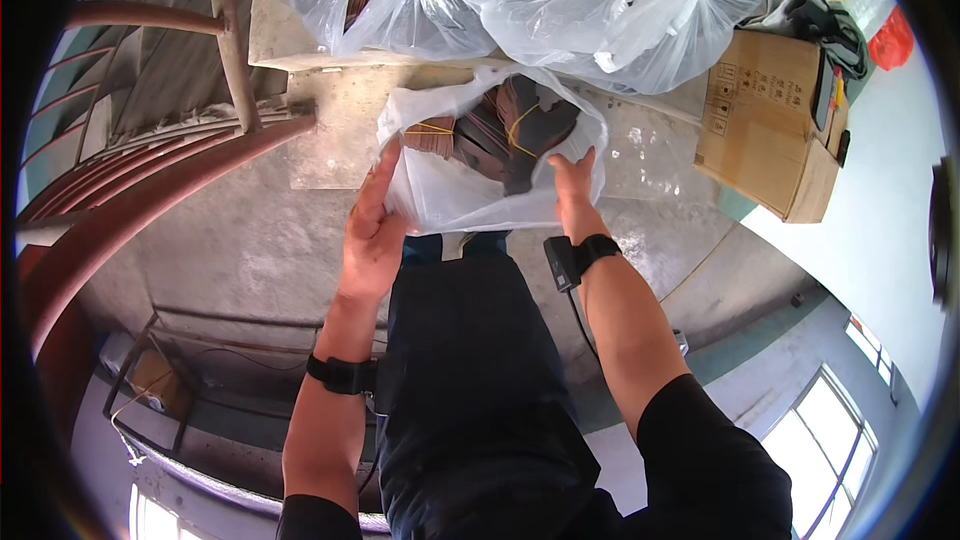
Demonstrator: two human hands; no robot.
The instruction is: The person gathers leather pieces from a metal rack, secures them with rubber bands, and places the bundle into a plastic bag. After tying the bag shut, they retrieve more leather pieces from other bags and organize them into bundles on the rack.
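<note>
A translucent white plastic bag (440, 197) stands open-mouthed before me. Inside it lie several bundles of dark brown flat pieces (480, 140), some tied with yellow bands; their exact kind does not show. At the bag's left side, my left hand (372, 240) rests against the film with its fingers stretched out. My right hand (573, 185) is at the right side of the bag's mouth, thumb and forefinger spread apart, near the dark pieces. Neither hand visibly grips anything. Part of each hand's fingers is hidden.
Two large knotted clear bags (640, 10) fill the far side on a low ledge. A cardboard box (760, 120) with dark items on it stands at the right. Reddish-brown metal railings (150, 210) curve along the left. Concrete floor (250, 260) lies below.
</note>
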